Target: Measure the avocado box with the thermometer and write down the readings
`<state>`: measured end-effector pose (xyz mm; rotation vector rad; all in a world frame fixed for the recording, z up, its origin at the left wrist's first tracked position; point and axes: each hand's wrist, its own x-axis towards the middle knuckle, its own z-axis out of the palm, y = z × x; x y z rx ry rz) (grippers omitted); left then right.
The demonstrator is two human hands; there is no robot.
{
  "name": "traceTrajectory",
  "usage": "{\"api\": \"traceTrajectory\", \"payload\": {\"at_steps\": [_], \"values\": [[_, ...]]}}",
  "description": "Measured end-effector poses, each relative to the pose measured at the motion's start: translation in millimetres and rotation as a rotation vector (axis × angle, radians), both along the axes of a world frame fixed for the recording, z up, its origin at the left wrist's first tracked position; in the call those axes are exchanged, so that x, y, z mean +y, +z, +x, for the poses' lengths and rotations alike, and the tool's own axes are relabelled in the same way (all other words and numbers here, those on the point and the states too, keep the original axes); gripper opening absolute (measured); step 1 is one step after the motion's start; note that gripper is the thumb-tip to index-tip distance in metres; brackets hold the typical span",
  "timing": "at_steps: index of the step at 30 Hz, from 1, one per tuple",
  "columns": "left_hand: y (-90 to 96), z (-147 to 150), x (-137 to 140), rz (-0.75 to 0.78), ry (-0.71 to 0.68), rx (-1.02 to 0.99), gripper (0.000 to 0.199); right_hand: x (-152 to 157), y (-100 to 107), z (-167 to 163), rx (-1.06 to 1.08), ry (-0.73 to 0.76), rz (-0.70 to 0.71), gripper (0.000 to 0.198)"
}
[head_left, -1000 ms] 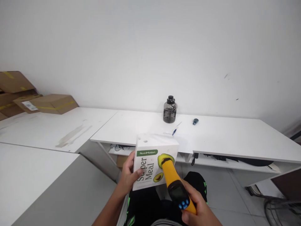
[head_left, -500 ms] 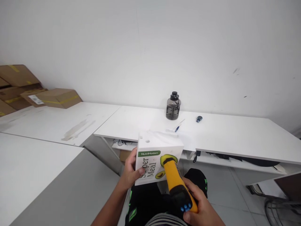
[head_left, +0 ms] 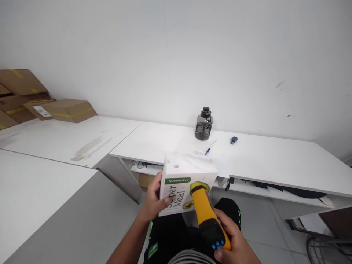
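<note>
My left hand [head_left: 157, 198] grips the left side of a white box [head_left: 172, 206] printed "NutriMotion Super Meal", with its thumb on the front. The box is held over my lap, tilted with its front turned up toward me, and green avocado halves are pictured on its right part. My right hand [head_left: 233, 236] is wrapped round a yellow and black handheld barcode scanner [head_left: 205, 211] with a small dark screen and blue buttons. The scanner's head overlaps the avocado picture; whether it touches the box I cannot tell.
On the white desk [head_left: 275, 157] stand a dark water bottle [head_left: 203, 124], a blue pen [head_left: 208, 150] on paper, and a dark watch-like object [head_left: 234, 140]. Cardboard boxes [head_left: 70, 109] are stacked at far left. Below the desktop, a shelf [head_left: 280, 192] holds cables and dark items.
The view has shifted slightly. The white box sits a little further right in view, and the scanner stays over its avocado picture. Both grips look the same.
</note>
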<state>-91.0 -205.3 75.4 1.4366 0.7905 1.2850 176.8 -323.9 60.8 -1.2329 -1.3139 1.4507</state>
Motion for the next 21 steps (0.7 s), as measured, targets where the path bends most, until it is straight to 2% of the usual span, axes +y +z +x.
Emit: {"api": "traceTrajectory", "payload": {"at_steps": [4, 9, 17, 21], "values": [[-1.7, -1.4, -0.3, 0.014, 0.01, 0.011, 0.08, 2.8, 1.1, 8.4, -0.06, 0.085, 0.017, 0.092], [-3.4, 1.1, -0.4, -0.003, 0.044, -0.016, 0.078, 13.2, 6.6, 9.0, -0.051, 0.189, 0.144, 0.085], [-7.0, 3.6, -5.9, -0.076, 0.082, -0.103, 0.084, 18.2, 6.5, 0.9, 0.101, 0.218, 0.173, 0.086], [-12.9, 0.8, -10.2, -0.122, 0.086, -0.128, 0.085, 14.4, -0.7, 1.0, 0.13, 0.202, 0.177, 0.088]]}}
